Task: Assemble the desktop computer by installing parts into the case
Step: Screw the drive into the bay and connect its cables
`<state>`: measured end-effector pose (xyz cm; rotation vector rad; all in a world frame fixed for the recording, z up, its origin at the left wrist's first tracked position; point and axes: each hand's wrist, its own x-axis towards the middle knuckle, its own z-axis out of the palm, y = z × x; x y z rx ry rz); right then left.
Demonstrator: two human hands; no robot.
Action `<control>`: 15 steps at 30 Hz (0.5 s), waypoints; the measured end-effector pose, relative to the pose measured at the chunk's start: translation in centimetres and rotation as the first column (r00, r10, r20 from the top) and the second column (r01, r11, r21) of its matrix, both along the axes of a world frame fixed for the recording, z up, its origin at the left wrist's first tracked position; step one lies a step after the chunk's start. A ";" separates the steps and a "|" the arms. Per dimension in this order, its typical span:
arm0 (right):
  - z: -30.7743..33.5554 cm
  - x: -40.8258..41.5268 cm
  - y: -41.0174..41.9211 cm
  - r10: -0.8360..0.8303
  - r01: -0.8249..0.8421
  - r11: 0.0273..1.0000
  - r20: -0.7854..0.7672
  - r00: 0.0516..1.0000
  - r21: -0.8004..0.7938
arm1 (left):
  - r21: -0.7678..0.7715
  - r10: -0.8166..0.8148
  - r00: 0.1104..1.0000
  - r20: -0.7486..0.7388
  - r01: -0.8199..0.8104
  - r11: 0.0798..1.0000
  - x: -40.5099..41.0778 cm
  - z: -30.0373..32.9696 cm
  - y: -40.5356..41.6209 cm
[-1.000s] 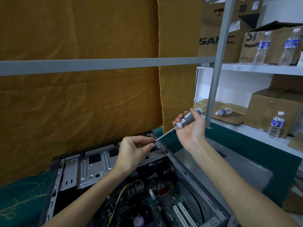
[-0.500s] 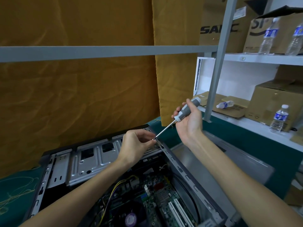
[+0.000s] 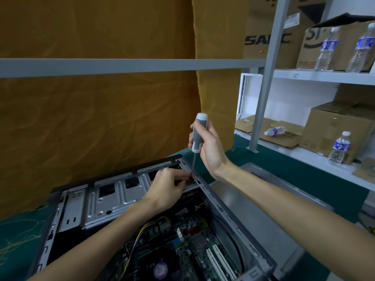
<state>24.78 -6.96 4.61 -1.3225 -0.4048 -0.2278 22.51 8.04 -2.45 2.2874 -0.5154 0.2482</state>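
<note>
Screw-fastening step: right hand (image 3: 211,147) grips the upright screwdriver (image 3: 197,136); left hand (image 3: 168,187) fingers, curled, steady its tip at the case (image 3: 215,201) rim. Next: press and turn.

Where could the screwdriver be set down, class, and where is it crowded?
Free: the grey panel between case wall and shelf. Crowded: the motherboard, and the corner where left hand meets the screwdriver.

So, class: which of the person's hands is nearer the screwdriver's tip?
Left. The left hand pinches at the screwdriver tip; the right hand grips the handle, higher up.
</note>
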 end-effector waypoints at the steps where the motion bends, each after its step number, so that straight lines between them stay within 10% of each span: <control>1: 0.0 0.0 0.0 0.009 -0.009 0.999 0.004 1.000 -0.036 | 0.001 -0.014 1.000 -0.005 0.014 1.000 -0.1 0.0 0.1; 7: 2.8 0.1 -1.3 -0.146 0.302 0.782 0.310 0.939 -0.546 | 0.029 -0.063 0.998 -0.012 0.063 0.998 -0.1 -0.5 0.9; 11: 5.6 0.6 -2.3 -0.070 0.539 0.303 0.546 0.835 -0.786 | 0.113 -0.093 0.995 0.037 0.088 0.990 -0.2 -1.0 1.5; 15: 9.9 1.9 -2.8 -0.005 0.242 0.044 0.242 0.970 -0.969 | 0.229 -0.107 0.990 0.097 0.082 0.970 -0.2 -1.0 2.0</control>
